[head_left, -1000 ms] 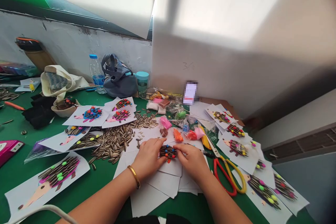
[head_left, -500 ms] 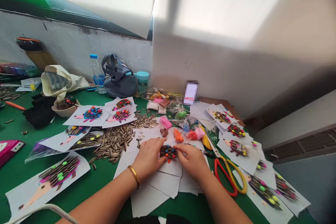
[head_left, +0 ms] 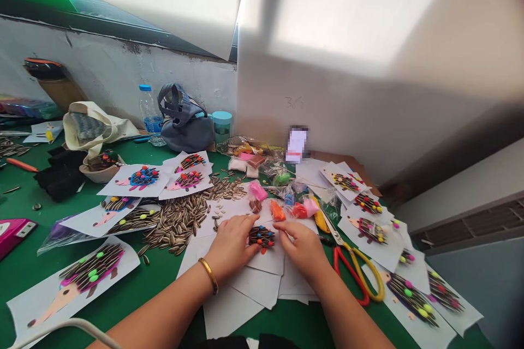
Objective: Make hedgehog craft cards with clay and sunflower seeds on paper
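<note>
Drawn slightly back since the earlier frame, the right hand [head_left: 301,246] is just beside the seed hedgehog [head_left: 262,236], thumb and forefinger narrowly parted and empty. The left hand [head_left: 232,244] holds the hedgehog's left edge between spread thumb and fingers, on white paper [head_left: 262,282]. Around them on the green worktop [head_left: 164,305] lie sunflower seeds [head_left: 178,223], orange clay [head_left: 277,210], scissors [head_left: 355,272] and finished-looking hedgehog cards [head_left: 370,240].

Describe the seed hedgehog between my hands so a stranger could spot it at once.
On the green table, find the white papers spread at the middle of the near side. On them, between the left hand and right hand, sits a dark seed hedgehog with blue and orange-red balls. The other hedgehogs lie off to the sides, away from both hands.
</note>
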Motion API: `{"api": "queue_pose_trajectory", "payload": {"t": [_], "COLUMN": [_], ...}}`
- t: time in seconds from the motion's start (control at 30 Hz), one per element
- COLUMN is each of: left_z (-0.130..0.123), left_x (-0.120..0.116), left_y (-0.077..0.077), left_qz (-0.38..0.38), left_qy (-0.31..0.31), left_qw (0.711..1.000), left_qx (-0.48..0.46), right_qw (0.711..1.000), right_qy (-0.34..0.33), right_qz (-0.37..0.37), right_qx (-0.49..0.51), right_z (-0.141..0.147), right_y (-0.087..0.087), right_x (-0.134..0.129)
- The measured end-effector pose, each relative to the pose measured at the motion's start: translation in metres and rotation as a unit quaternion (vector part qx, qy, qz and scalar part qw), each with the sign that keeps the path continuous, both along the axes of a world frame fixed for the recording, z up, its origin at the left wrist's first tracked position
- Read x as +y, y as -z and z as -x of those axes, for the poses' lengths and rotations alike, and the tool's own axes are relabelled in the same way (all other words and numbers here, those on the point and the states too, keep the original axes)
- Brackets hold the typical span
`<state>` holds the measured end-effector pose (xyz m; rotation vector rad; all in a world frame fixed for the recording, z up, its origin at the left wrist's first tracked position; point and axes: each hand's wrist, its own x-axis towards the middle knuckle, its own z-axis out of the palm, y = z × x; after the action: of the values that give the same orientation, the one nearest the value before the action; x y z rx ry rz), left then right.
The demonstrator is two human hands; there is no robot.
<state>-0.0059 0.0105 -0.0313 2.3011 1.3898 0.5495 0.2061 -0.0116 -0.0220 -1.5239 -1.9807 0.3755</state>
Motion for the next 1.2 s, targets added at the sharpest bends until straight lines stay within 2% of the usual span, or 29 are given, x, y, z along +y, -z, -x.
{"api": "queue_pose_trajectory", "payload": {"t": [0.1, 0.17, 0.23, 0.27, 0.37, 0.43, 0.57, 0.63, 0.73, 0.77, 0.83, 0.93, 1.2], "left_z": [0.001, 0.002, 0.002, 0.002, 0.002, 0.002, 0.002, 0.002, 0.001, 0.001, 0.0, 0.0, 0.0], "left_x": [0.0, 0.0, 0.001, 0.001, 0.001, 0.001, -0.001, -0.002, -0.003, -0.004, -0.005, -0.007, -0.005], "left_y": [-0.002, -0.002, -0.003, -0.004, -0.005, -0.007, -0.012, -0.015, -0.019, -0.02, -0.023, -0.027, -0.033], "left_qz": [-0.001, 0.0, 0.002, 0.003, -0.005, -0.017, -0.035, -0.04, -0.038, -0.034, -0.022, -0.008, 0.073], "left_qy": [0.005, 0.01, 0.011, 0.01, 0.007, 0.006, -0.001, -0.001, 0.012, 0.018, 0.027, 0.03, 0.055], "left_qw": [1.0, 1.0, 1.0, 1.0, 1.0, 0.999, 0.996, 0.989, 0.968, 0.959, 0.945, 0.935, 0.955], "left_qx": [-0.012, -0.019, -0.022, -0.022, -0.025, -0.032, -0.085, -0.142, -0.249, -0.28, -0.326, -0.354, -0.283], "right_qw": [0.994, 0.976, 0.952, 0.948, 0.953, 0.959, 0.971, 0.975, 0.985, 0.984, 0.984, 0.988, 0.989], "right_qy": [0.058, 0.144, 0.235, 0.243, 0.223, 0.213, 0.164, 0.105, -0.03, -0.054, -0.064, -0.038, -0.079], "right_qz": [-0.09, -0.137, -0.153, -0.146, -0.113, -0.109, -0.173, -0.175, -0.102, -0.09, -0.075, -0.061, -0.091], "right_qx": [-0.03, -0.084, -0.126, -0.146, -0.172, -0.15, -0.001, 0.085, 0.137, 0.143, 0.15, 0.14, 0.082], "right_z": [-0.02, -0.037, -0.051, -0.056, -0.063, -0.061, -0.043, -0.028, -0.004, 0.002, 0.011, 0.013, 0.01], "right_y": [0.0, 0.003, 0.009, 0.012, 0.018, 0.015, 0.0, -0.006, -0.009, -0.008, -0.006, -0.003, -0.009], "right_x": [0.009, 0.016, 0.022, 0.024, 0.027, 0.026, 0.017, 0.009, -0.003, -0.007, -0.011, -0.013, -0.011]}}
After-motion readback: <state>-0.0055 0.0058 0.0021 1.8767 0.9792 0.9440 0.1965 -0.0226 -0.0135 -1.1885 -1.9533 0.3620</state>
